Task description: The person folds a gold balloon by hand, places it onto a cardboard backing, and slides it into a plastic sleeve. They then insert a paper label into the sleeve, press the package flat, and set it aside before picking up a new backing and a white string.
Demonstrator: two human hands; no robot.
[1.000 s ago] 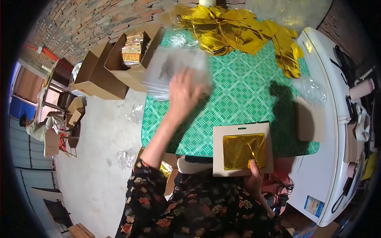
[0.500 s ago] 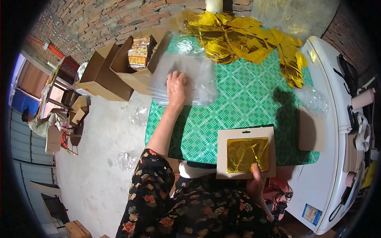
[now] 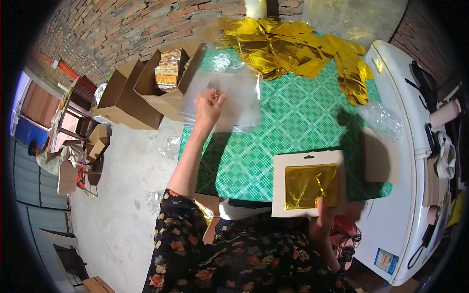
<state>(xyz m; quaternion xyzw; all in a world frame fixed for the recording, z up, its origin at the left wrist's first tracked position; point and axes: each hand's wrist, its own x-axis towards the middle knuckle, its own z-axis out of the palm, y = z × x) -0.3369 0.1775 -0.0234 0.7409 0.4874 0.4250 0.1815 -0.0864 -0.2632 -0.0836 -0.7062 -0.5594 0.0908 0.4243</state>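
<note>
My left hand (image 3: 209, 108) is over a pile of clear plastic sleeves (image 3: 239, 102), its fingers bent and drawn together; what they pinch, if anything, is too small to make out. By the table's near edge, my right hand (image 3: 322, 217) grips a beige card (image 3: 279, 188) by its lower right part, the thumb on top. A folded gold foil piece (image 3: 305, 185) shows in the middle of the card, and a hanging slot is at its top edge.
Gold foil sheets (image 3: 293, 49) lie across the back of the green checked table (image 3: 254, 166). White loops (image 3: 221, 61) are behind the sleeves. Open cardboard boxes (image 3: 168, 103) stand left, a white fridge (image 3: 391, 215) right. A seated person (image 3: 51, 158) is far left.
My left hand has lifted slightly and moved left, with its fingers drawn closer together. My right hand and the card have shifted a little right and up. The camera view has shifted slightly.
</note>
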